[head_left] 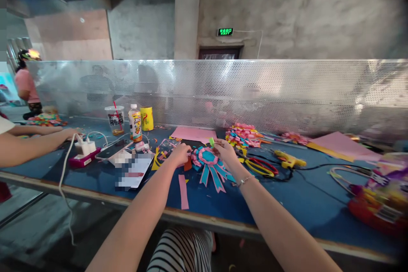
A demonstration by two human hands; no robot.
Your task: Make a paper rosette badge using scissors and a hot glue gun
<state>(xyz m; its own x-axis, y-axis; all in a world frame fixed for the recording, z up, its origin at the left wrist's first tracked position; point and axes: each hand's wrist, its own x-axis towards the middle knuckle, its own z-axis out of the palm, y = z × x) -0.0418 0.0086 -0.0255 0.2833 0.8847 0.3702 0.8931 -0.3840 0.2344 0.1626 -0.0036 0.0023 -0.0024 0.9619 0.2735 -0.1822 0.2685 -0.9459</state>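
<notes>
Rosette [208, 157] partly behind right hand [225, 151].

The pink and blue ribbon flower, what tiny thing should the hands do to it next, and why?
Probably set the small green piece onto the ribbon flower. The right hand seems to pinch that piece right by the flower's far edge, and the left hand is close at the other side, perhaps ready to steady it.

Open lane: bare blue table [309, 199] between right forearm [267, 210] and plastic bag [376, 199]; obstacles: yellow glue gun [288, 160], trailing cable [325, 164] behind; phone [142, 170] left of left forearm [153, 195].
</notes>
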